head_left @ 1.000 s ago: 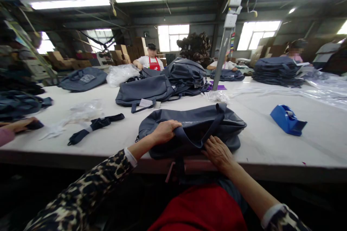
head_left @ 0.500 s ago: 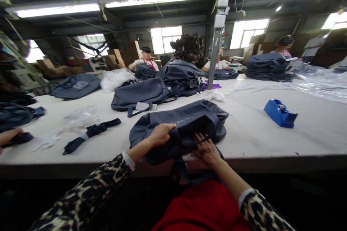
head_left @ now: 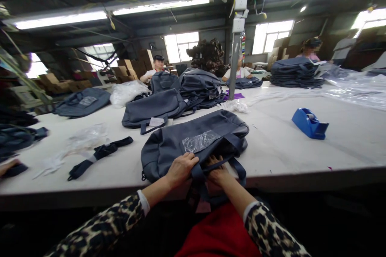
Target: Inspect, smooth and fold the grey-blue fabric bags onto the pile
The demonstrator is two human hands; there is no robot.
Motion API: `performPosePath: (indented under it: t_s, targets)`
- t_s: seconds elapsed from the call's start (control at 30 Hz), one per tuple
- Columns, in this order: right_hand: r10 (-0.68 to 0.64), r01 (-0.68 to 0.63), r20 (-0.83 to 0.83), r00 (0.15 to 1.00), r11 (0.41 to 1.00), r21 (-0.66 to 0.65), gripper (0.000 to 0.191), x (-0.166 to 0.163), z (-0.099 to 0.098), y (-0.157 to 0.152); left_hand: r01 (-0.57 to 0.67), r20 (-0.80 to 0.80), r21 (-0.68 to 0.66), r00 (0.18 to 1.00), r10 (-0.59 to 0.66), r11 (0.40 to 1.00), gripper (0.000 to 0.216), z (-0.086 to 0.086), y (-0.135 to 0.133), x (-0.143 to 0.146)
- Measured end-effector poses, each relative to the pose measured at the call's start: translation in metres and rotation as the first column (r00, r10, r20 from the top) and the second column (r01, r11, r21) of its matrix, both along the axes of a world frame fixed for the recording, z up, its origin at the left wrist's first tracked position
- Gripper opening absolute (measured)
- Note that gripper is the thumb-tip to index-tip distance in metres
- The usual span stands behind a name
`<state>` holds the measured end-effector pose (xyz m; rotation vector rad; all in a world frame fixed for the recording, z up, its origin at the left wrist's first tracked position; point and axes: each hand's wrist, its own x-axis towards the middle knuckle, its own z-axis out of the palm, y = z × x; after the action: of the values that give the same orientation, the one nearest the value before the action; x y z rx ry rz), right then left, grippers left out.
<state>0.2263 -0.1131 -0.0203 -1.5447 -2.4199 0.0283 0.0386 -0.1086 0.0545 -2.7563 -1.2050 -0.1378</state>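
A dark blue-grey duffel bag (head_left: pixel 169 140) lies at the front edge of the white table, directly before me. On its upper side sits a shiny clear plastic patch (head_left: pixel 200 141). My left hand (head_left: pixel 182 170) is closed on the bag's near edge beside a strap. Beneath the handle strap (head_left: pixel 233 142), my right hand (head_left: pixel 217 170) reaches into the dark fold of the bag. Its fingers look stretched out, though the tips are partly hidden. A pinkish tag (head_left: pixel 203 207) hangs below the table edge near my red apron.
A blue tape dispenser (head_left: pixel 310 123) stands to the right. Bundled dark straps (head_left: pixel 99 156) and clear plastic (head_left: pixel 87 136) lie left. Behind are piled bags (head_left: pixel 157 106), a metal post (head_left: pixel 233 64), and a bag stack (head_left: pixel 297 73). Co-workers sit beyond; another person's hand (head_left: pixel 9 166) shows far left.
The bag's upper panel has turned, bringing the plastic patch into view. My left hand has moved down along the near edge; my right hand has shifted left and deeper under the strap.
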Motion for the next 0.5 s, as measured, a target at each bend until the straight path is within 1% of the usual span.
performPosePath:
  t_s: [0.1,0.17,0.3,0.33,0.43,0.5]
  targets:
    - [0.001,-0.001,-0.017,1.0,1.0,-0.015,0.039,0.01,-0.003,-0.004,0.036,-0.066,0.048,0.997,-0.033,0.998,0.023,-0.023,-0.002,-0.003]
    - [0.001,-0.002,-0.032,0.999,1.0,-0.008,0.039,0.02,-0.003,-0.009,0.058,-0.092,0.064,0.994,-0.051,0.996,0.025,-0.029,0.001,-0.007]
    - [-0.045,0.046,-0.063,0.997,0.999,0.01,0.051,0.045,0.0,-0.022,0.102,-0.069,0.025,0.993,-0.1,0.994,0.027,-0.026,0.01,-0.026]
    - [-0.06,0.061,-0.073,0.995,0.998,0.012,0.048,0.052,0.002,-0.025,0.115,-0.048,0.007,0.992,-0.114,0.993,0.031,-0.025,0.011,-0.033]
    - [-0.095,0.097,-0.101,0.99,0.995,0.011,0.029,0.071,0.007,-0.033,0.131,0.033,-0.045,0.991,-0.13,0.99,0.042,-0.024,0.013,-0.055]
    - [-0.114,0.116,-0.111,0.987,0.993,0.011,0.029,0.079,0.01,-0.035,0.113,0.061,-0.09,0.992,-0.108,0.989,0.045,-0.021,0.014,-0.067]
